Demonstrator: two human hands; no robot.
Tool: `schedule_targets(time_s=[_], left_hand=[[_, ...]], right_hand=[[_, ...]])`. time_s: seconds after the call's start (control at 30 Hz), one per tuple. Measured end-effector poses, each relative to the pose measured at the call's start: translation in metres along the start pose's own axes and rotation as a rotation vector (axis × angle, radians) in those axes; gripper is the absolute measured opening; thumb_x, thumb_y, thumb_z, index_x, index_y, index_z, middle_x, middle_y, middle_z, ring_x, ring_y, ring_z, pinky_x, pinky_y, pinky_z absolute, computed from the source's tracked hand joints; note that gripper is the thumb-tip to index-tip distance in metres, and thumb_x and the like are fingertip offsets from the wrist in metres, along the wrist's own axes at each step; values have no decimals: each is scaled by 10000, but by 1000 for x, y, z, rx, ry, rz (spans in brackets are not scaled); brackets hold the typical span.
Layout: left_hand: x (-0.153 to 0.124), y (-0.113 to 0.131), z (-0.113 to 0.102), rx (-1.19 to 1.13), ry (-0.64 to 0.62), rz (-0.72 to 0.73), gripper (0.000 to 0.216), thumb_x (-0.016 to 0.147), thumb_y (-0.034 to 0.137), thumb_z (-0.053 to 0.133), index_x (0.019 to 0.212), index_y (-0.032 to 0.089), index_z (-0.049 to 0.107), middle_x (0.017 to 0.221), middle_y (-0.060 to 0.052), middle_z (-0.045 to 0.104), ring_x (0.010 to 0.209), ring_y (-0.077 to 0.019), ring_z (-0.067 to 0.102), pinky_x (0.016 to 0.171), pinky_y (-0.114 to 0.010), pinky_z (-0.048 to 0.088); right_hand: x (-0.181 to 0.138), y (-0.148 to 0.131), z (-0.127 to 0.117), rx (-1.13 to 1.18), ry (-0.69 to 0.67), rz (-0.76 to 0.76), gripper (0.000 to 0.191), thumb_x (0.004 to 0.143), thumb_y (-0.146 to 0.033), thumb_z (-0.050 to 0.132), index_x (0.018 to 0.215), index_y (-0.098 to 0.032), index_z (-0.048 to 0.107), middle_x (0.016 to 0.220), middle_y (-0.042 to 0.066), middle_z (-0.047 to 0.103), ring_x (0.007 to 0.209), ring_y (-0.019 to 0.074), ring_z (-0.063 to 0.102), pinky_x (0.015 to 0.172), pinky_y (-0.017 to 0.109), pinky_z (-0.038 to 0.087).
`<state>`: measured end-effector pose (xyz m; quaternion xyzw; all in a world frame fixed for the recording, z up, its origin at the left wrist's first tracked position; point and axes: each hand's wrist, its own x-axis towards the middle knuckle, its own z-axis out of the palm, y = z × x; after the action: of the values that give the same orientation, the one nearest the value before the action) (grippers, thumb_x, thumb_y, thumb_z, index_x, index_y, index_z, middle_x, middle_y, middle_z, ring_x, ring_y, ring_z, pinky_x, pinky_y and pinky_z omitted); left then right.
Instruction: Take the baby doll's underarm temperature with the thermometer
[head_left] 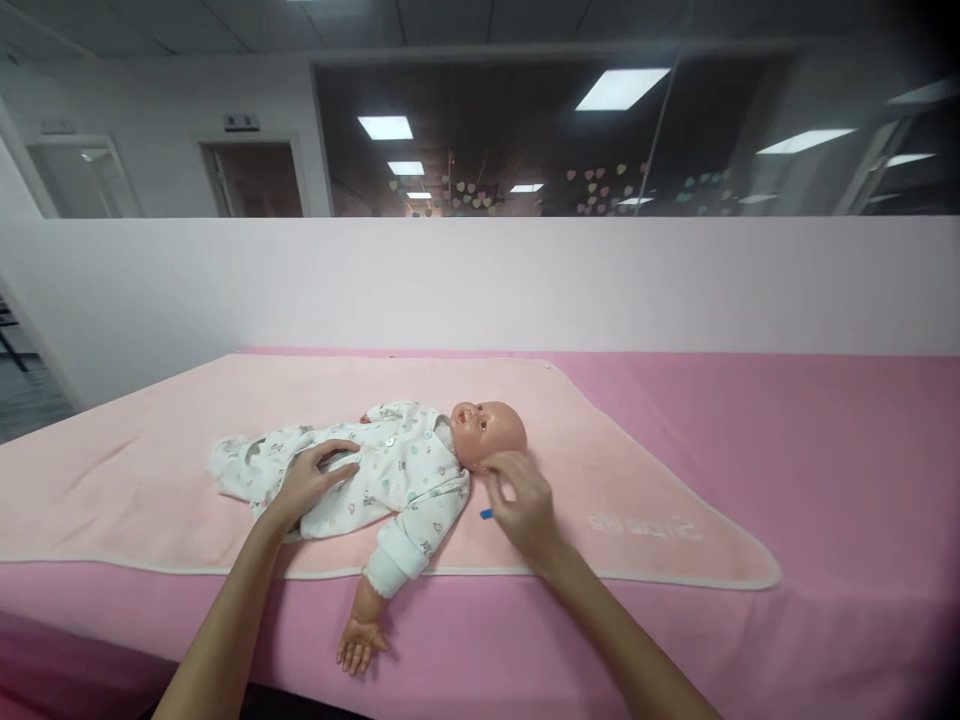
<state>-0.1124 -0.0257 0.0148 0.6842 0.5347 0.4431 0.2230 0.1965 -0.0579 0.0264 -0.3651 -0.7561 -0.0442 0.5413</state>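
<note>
A baby doll [397, 470] in a white patterned romper lies on its back on a pale peach blanket [150, 470], head to the right. My left hand [307, 480] rests flat on the doll's belly, fingers spread. My right hand [521, 500] touches the side of the doll's head [491, 432] near the ear, fingers curled. A small blue object [486, 515] shows just under this hand; I cannot tell whether the fingers hold it. One doll arm [375, 610] hangs toward the table's near edge.
The blanket lies on a pink-covered table [787, 460]. A white partition wall [480, 280] runs behind it, with glass and ceiling lights above. A doorway [255, 180] shows at the back left.
</note>
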Motion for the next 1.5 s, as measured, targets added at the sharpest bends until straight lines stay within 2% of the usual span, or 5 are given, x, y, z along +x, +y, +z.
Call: schedule_targets(time_s=[0.23,0.5,0.97,1.33,1.5], left_hand=[[4,-15,3,-83,27,0,346,661,420,633,937,212,630,1060,-57,634,1028,-242,558,919,-361,425],[5,-19,3,-171,40,-14,349,636,421,652,905,199,643,1039,-69,642,1005,-254,570,891,-365,443],[1,-11,2,-176,34,-34,381,642,473,636,905,198,642,1027,-72,643,991,-251,568,851,-346,454],[1,-8,2,-195,34,-27,364,648,442,632,904,184,636,1020,-81,639,981,-249,565,878,-365,437],[2,-10,2,-199,17,-31,369,663,448,618,923,187,628,1032,-85,636,998,-252,563,882,-370,438]], right_hand=[[-34,52,-72,-259,-521,381,259,793,-234,434,961,-170,620,1040,88,610,1002,224,524,888,374,386],[-6,27,-89,148,-501,599,247,790,-366,475,843,-166,611,796,45,611,751,163,559,682,282,439],[13,13,-58,379,-534,679,454,806,-555,407,549,-182,379,403,-75,304,355,56,333,368,187,276],[27,5,-59,290,-985,864,646,753,-707,304,785,-139,610,548,26,558,353,82,459,338,201,388],[89,-10,-85,450,-1091,546,542,788,-604,396,744,-136,666,768,99,660,565,126,576,449,217,457]])
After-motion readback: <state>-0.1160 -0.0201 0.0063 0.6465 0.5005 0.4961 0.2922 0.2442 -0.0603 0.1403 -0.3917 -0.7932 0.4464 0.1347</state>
